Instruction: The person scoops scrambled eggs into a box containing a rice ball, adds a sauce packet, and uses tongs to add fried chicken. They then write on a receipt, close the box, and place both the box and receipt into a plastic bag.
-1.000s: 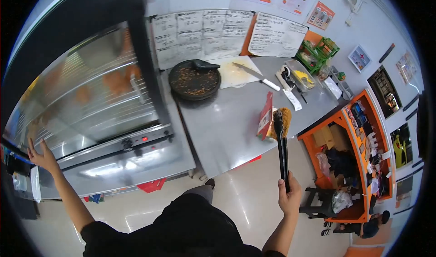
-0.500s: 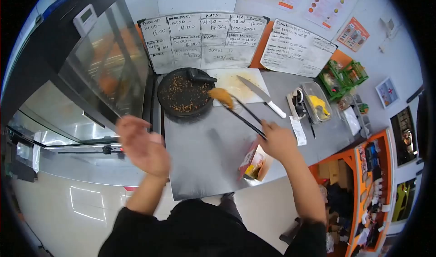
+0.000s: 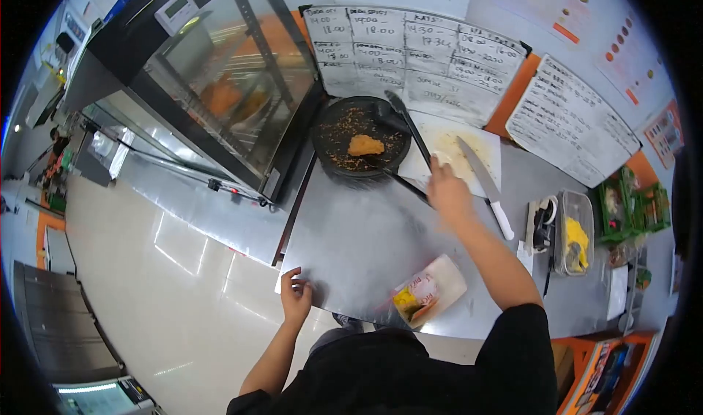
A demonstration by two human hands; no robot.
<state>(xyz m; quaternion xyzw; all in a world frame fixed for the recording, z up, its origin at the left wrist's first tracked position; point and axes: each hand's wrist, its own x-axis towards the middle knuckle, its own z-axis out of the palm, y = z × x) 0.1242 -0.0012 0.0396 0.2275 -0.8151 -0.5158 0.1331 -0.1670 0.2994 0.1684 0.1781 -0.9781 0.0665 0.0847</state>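
Observation:
My right hand (image 3: 450,195) grips black tongs (image 3: 414,131), whose two arms are spread wide. A piece of golden fried, breaded food (image 3: 365,146) lies in the dark stone mortar (image 3: 344,167), between the tong tips and not pinched by them. Reddish-brown crumbs are scattered in the mortar around it. A dark pestle (image 3: 389,117) rests at the mortar's right side, partly behind the tongs. My left hand (image 3: 296,298) hangs at the front left corner of the table, its fingers loosely bent and apart, with nothing visible in them.
An open paper food box (image 3: 436,290) stands at the table's front edge. A knife (image 3: 483,179) lies over the white cutting board (image 3: 450,138). Farther right is a plastic tub (image 3: 576,232) with yellow contents. A glass display cabinet (image 3: 242,85) borders the left side; whiteboards (image 3: 410,63) lean behind.
The fried piece went from the tongs into the mortar, and the tongs opened. My left hand dropped from beside the cabinet to the table corner. The view turned left.

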